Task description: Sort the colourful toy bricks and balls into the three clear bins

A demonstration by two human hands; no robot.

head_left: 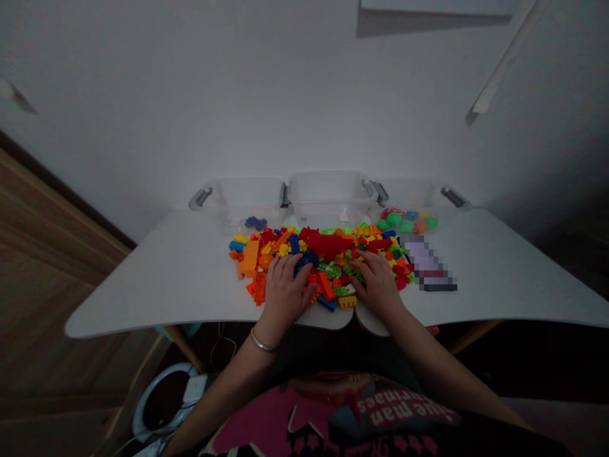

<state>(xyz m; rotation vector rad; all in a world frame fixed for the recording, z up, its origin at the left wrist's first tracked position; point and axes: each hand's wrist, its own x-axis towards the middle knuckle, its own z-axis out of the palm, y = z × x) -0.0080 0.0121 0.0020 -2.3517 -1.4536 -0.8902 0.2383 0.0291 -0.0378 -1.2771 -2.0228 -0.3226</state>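
A loose heap of toy building bricks (327, 285), in red, orange, yellow, green and blue, lies on the white table in front of me. My left hand (285, 289) rests on the heap's near left part, fingers spread and thumb apart. Its fingertips touch or nearly touch a dark blue toy (308, 259), whose shape I cannot make out. On the right of the heap lies my right hand (380, 279), its fingers apart over small green pieces (337, 271). A large red piece (328, 242) sits behind both hands. An orange block (249, 259) is left of my left hand.
Along the wall stand three clear plastic boxes: the left box (252, 190) holds blue-purple toys (255, 223), the middle box (328, 189), and the right box (409, 190) with coloured balls (406, 225). A blurred-out phone-like object (431, 263) lies right of the heap. The white table (157, 273) has a seam at its front.
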